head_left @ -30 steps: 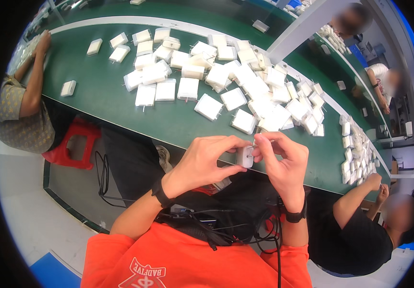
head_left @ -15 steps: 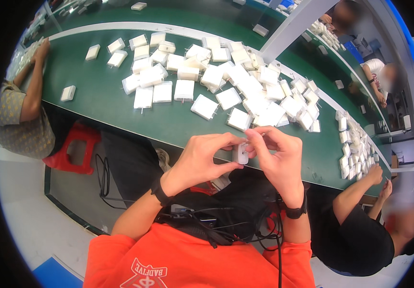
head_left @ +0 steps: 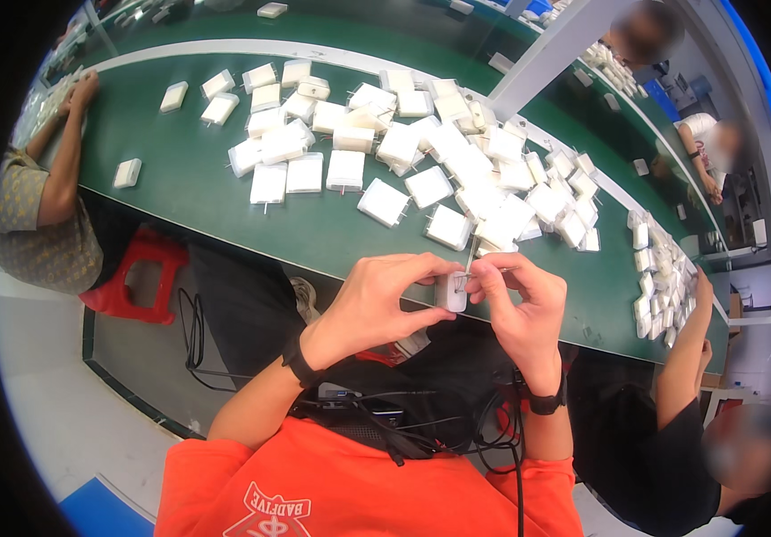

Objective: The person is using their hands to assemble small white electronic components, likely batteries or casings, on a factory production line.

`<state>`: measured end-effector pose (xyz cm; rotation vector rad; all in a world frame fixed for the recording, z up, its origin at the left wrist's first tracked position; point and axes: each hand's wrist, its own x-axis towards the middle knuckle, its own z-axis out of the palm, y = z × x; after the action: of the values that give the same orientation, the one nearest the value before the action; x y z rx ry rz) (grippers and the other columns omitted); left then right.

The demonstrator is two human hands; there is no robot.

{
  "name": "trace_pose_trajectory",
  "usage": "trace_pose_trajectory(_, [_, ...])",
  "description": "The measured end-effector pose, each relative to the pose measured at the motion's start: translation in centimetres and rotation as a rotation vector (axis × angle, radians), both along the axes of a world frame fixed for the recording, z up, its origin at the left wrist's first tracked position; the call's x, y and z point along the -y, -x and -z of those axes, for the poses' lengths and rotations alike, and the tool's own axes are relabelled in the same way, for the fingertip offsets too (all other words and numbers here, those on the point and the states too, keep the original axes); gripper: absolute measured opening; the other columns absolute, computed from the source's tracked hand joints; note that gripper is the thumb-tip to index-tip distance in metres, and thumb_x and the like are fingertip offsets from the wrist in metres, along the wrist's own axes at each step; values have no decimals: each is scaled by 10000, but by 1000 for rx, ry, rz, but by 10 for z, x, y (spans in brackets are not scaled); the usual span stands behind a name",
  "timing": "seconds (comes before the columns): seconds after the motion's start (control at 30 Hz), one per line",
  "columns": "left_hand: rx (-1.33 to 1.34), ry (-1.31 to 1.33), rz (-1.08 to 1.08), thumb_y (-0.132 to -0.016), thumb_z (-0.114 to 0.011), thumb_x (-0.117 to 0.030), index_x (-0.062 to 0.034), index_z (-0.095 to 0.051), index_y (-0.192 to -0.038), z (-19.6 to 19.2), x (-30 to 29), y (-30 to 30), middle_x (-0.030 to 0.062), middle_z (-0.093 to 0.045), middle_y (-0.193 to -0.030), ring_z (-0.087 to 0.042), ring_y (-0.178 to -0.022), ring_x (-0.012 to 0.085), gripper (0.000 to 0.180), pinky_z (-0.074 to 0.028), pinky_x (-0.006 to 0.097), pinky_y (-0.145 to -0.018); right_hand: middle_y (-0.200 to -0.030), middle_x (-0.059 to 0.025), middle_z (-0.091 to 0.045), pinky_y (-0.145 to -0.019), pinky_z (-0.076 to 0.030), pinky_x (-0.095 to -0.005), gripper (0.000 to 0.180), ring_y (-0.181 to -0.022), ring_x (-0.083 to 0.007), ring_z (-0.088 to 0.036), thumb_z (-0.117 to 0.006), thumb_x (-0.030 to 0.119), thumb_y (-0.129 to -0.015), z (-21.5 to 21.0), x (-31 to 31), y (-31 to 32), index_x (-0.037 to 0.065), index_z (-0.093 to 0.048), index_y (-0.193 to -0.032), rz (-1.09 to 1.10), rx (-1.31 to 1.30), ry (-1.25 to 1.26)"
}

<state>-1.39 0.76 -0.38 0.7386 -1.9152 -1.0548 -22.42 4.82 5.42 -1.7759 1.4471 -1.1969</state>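
Gripping a small white block (head_left: 453, 295) between both hands, a person in an orange shirt (head_left: 368, 488) works at a green desk (head_left: 287, 237), on the near side of a broad heap of white blocks (head_left: 448, 157). The piece is held at the desk's near edge, just short of the heap. Pale, smooth and boxy with rounded corners, it turns a narrow end upward, where a small dark detail shows; its finer markings are too small to read.

The left hand (head_left: 385, 295) forms a wide curve, thumb and fingertips parted only by the block's thickness and pressed to its left side. The right hand (head_left: 525, 295) is drawn in tightly, its fingertips pinched at the block's right side around a thin, light-coloured rod (head_left: 472, 251) pointing toward the heap. Whether the rod touches the block cannot be told.

Many of the heaped blocks have clear, glossy edges and thin pins sticking out. Left of the heap lies a lone white block (head_left: 126, 173); right of it, a second pile (head_left: 656, 282) lies beside a co-worker in black (head_left: 645, 447). Another co-worker, in a patterned shirt (head_left: 46, 233), sits beyond the heap's left side, near a red stool (head_left: 146, 276).
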Motion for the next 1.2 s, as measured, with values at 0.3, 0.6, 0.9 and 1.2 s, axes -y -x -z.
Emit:
trace_pose_trajectory(0.3, [-31, -11, 26, -802, -945, -76, -5, -776, -1234, 5, 2, -1, 139, -822, -1195, -825, -1025, 292, 469, -666, 361, -925, -940, -161, -802, -743, -603, -302, 189, -804, -177, -754, -661, 108, -1135, 33, -4, 16, -64, -740, -1143, -65, 497, -232])
trace_pose_trajectory(0.6, [37, -2, 29, -802, -943, -81, -19, -788, -1250, 0, 1, 1, 134, -825, -1171, -821, -1015, 284, 477, -667, 362, -921, -913, -81, -676, -788, -510, -300, 310, -834, -156, -620, -524, 179, -1198, 7, 4, 16, -11, -640, -982, -140, 315, 102])
trace_pose_trajectory(0.9, [17, 44, -8, -782, -963, -105, -6, -777, -1188, 3, 0, 0, 145, -815, -1102, -817, -988, 301, 457, -659, 367, -898, -947, -124, -719, -766, -574, -368, 116, -852, -259, -690, -764, 41, -994, -31, 10, 10, -10, -716, -1086, -206, -168, -196])
trace_pose_trajectory(1.2, [30, 41, 0, -767, -967, -103, -2, -763, -1183, 5, 0, 0, 149, -812, -1101, -817, -995, 307, 474, -656, 371, -900, -924, -179, -694, -761, -553, -412, 96, -820, -343, -681, -696, -34, -953, -25, 21, 7, -5, -663, -1038, -305, -246, -285])
